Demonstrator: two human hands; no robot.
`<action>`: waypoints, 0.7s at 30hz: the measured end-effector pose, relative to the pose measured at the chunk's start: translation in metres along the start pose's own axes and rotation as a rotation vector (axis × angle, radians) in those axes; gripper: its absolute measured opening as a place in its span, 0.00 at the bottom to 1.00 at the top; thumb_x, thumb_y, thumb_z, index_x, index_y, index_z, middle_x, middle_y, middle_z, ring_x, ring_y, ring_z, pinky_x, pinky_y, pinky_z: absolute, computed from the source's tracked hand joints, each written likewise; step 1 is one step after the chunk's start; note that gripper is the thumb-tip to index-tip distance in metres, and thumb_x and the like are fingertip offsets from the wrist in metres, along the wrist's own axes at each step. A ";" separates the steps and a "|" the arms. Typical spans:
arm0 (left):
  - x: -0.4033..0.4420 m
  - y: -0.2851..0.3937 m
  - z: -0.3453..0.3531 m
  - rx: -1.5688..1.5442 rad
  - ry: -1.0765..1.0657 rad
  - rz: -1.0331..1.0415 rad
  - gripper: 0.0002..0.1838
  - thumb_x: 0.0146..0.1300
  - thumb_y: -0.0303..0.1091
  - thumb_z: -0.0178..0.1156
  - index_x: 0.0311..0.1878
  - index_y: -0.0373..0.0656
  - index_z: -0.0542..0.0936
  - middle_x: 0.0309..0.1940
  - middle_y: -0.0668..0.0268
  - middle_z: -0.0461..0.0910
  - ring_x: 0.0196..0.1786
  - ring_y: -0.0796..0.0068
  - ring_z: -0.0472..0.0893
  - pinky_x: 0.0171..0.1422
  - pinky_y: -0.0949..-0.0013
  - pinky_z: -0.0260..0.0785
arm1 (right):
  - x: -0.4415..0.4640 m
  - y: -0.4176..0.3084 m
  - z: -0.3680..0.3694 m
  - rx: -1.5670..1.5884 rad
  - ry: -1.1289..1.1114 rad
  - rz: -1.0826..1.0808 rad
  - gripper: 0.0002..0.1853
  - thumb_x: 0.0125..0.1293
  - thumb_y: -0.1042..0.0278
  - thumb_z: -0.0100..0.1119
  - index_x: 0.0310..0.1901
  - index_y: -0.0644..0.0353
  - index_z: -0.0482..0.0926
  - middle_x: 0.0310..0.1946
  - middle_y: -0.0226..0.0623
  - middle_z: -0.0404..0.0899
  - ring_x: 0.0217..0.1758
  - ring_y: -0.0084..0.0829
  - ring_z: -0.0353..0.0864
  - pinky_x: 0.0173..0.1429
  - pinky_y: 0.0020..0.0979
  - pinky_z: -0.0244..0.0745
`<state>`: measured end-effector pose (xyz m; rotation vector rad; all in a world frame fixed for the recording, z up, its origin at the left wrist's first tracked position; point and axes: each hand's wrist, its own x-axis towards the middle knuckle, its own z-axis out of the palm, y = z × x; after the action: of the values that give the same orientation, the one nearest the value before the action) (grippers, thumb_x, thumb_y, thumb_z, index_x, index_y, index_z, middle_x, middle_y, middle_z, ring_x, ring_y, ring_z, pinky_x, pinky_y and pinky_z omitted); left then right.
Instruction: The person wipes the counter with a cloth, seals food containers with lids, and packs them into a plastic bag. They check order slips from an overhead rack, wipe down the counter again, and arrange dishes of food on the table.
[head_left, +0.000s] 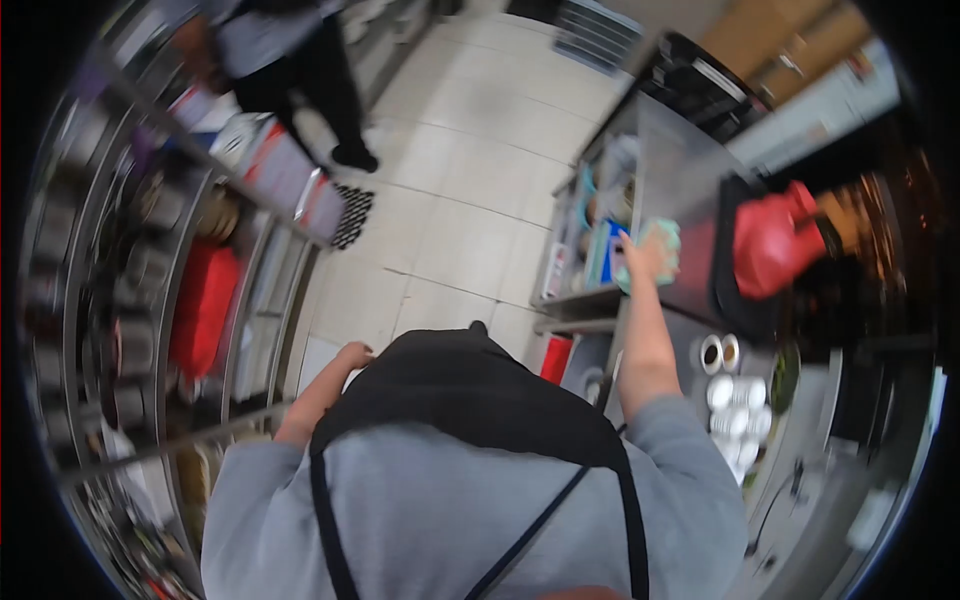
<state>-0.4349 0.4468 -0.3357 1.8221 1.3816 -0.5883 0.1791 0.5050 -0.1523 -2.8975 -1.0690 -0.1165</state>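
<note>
One crumpled mint-green cloth (670, 238) beneath the right hand (650, 260), finger closure blurred; left hand (353, 357), grip indeterminable.

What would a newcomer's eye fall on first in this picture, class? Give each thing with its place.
The bright red bundle on the right, beside a black rim, probably catches the eye first; blur hides exactly what it is. Next is the pale green cloth bunched in the outstretched right hand, right of centre. The black apron fills the lower middle, and a red object glows from the left-hand shelving.
</note>
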 end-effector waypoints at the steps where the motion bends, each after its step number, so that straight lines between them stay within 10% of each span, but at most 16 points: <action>1: 0.004 -0.001 -0.003 -0.012 -0.011 -0.013 0.21 0.48 0.48 0.55 0.44 0.47 0.79 0.43 0.57 0.77 0.47 0.58 0.75 0.54 0.63 0.66 | 0.000 -0.005 -0.003 -0.017 -0.056 0.038 0.49 0.44 0.27 0.48 0.66 0.41 0.46 0.68 0.35 0.40 0.69 0.50 0.36 0.60 0.68 0.32; 10: 0.041 0.019 -0.019 0.097 0.023 0.105 0.19 0.49 0.45 0.57 0.43 0.47 0.79 0.41 0.56 0.78 0.46 0.58 0.76 0.54 0.63 0.66 | -0.067 0.013 0.022 -0.221 0.031 -0.195 0.34 0.58 0.63 0.46 0.66 0.43 0.46 0.67 0.39 0.44 0.66 0.56 0.44 0.63 0.59 0.42; 14: 0.040 0.054 -0.022 0.026 -0.010 0.117 0.19 0.49 0.45 0.57 0.43 0.47 0.79 0.42 0.57 0.77 0.47 0.58 0.75 0.54 0.63 0.66 | -0.087 0.021 0.012 -0.249 0.162 -0.390 0.24 0.53 0.72 0.49 0.56 0.55 0.68 0.62 0.42 0.57 0.61 0.52 0.59 0.63 0.46 0.54; 17: 0.043 0.067 -0.017 0.021 -0.062 0.147 0.19 0.49 0.45 0.57 0.43 0.47 0.79 0.43 0.58 0.77 0.48 0.59 0.75 0.54 0.63 0.66 | -0.106 0.021 -0.032 0.380 -0.105 -0.454 0.21 0.39 0.87 0.43 0.35 0.61 0.81 0.44 0.43 0.76 0.52 0.39 0.73 0.56 0.29 0.65; 21: 0.057 0.067 -0.006 0.061 -0.094 0.151 0.18 0.49 0.45 0.56 0.43 0.48 0.79 0.43 0.59 0.77 0.47 0.59 0.75 0.54 0.63 0.66 | -0.137 0.048 -0.079 0.632 -0.095 -0.303 0.26 0.38 0.88 0.38 0.39 0.60 0.80 0.46 0.44 0.75 0.52 0.40 0.72 0.58 0.29 0.63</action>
<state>-0.3543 0.4773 -0.3547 1.9027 1.1640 -0.6339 0.1017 0.3742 -0.0869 -2.1895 -1.2694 0.2966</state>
